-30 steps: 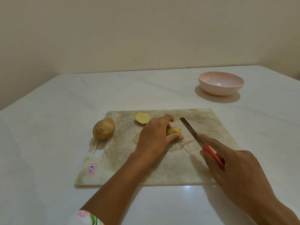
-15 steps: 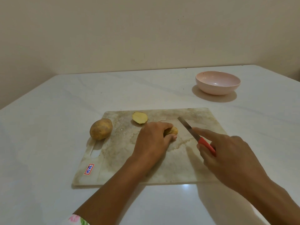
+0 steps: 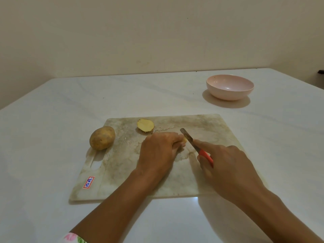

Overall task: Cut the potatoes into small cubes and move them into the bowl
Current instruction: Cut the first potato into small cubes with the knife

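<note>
Progress is slight: one potato is halved and nothing is cubed yet. The left hand (image 3: pixel 161 151) curls over one half (image 3: pixel 184 140) near the middle of the board (image 3: pixel 215 125), covering nearly all of it, so only a pale tip shows past the fingertips. The right hand (image 3: pixel 228 165) grips the knife (image 3: pixel 188 137) by its red handle, forefinger laid along the spine, and the blade meets that exposed tip. How deep it sits I cannot tell. The other half (image 3: pixel 145 125) lies cut face up near the board's far edge, apart from both hands. A whole potato (image 3: pixel 102 137) rests at the board's left edge, toward the far corner, its skin unbroken. The bowl (image 3: pixel 229 95) stands toward the far right corner of the counter (image 3: pixel 52 120), well apart from the board, and no pieces show inside it. By my reading the job is at its first slices. This half needs cutting into strips and then crosswise, the other half and the whole potato need the same, and then every cube has to go to the bowl.
</note>
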